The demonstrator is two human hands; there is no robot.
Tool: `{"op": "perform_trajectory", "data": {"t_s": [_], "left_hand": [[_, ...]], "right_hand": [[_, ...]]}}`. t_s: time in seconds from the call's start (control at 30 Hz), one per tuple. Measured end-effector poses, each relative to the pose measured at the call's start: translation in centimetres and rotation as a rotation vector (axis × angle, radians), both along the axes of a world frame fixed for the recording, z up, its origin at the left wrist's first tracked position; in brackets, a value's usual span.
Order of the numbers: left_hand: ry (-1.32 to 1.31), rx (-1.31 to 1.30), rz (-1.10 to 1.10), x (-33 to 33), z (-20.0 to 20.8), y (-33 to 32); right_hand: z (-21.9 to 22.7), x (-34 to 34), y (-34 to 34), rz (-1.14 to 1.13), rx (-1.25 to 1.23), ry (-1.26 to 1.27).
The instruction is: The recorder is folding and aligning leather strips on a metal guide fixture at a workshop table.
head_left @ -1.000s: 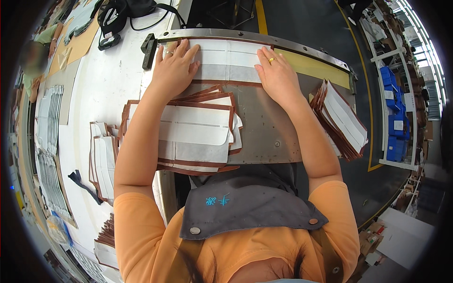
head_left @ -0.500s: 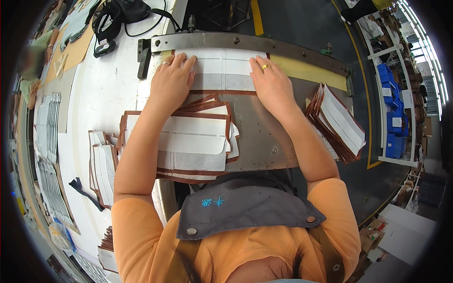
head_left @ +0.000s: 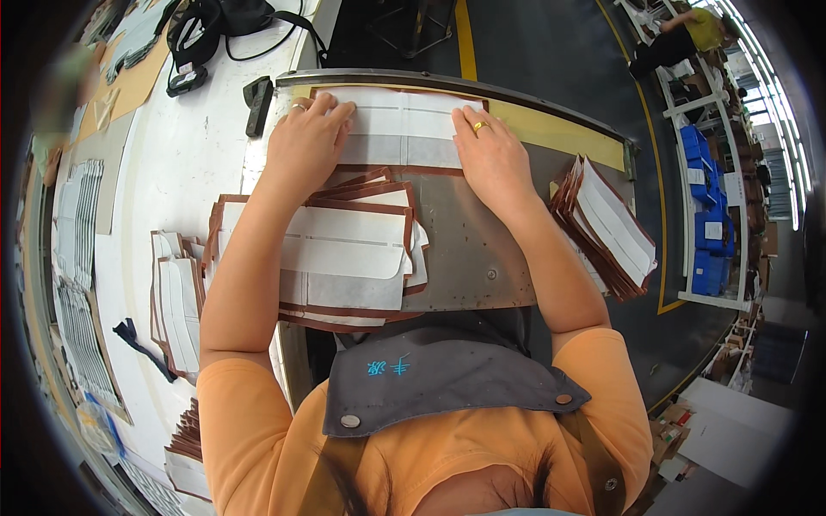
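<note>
A flat white-and-grey panel with brown edging (head_left: 403, 129) lies on the far part of a metal plate (head_left: 469, 232), against a yellow strip (head_left: 559, 133). My left hand (head_left: 305, 138) rests on the panel's left end, its fingers laid over the far corner. On the right end lies my right hand (head_left: 490, 150), fingers stretched toward the far edge and a ring on one. Neither hand is wrapped round anything I can see. Just beyond the fingertips runs a long metal bar (head_left: 413, 80), seen edge-on.
Similar panels lie in a stack (head_left: 344, 249) under my left forearm. Another bundle (head_left: 607, 228) leans at the plate's right edge. More panels (head_left: 176, 288) and a dark strap (head_left: 144, 348) lie on the white table (head_left: 155, 189). Blue bins (head_left: 710, 215) fill a shelf at right.
The metal bar has turned, from showing its broad face with bolts to showing a thin edge. My hands keep their places on the panel. A person at the far right has come further into view.
</note>
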State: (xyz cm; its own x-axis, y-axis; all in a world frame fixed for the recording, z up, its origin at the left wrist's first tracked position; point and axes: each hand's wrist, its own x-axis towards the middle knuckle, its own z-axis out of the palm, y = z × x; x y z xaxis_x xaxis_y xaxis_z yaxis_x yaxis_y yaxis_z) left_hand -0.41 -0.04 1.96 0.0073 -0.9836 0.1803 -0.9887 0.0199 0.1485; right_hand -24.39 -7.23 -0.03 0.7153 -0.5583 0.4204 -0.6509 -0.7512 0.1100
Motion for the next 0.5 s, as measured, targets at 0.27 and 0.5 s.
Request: {"op": "perform_trajectory", "data": {"t_s": [0.27, 0.5], "left_hand": [[0.177, -0.301, 0.131, 2.5, -3.3, -1.5], [0.150, -0.205, 0.106, 2.1, -3.0, -1.6]], "right_hand": [[1.0, 4.1, -2.1, 0.064, 0.298, -0.159], [-0.9, 12.6, -4.4, 0.415, 0.395, -0.243]]}}
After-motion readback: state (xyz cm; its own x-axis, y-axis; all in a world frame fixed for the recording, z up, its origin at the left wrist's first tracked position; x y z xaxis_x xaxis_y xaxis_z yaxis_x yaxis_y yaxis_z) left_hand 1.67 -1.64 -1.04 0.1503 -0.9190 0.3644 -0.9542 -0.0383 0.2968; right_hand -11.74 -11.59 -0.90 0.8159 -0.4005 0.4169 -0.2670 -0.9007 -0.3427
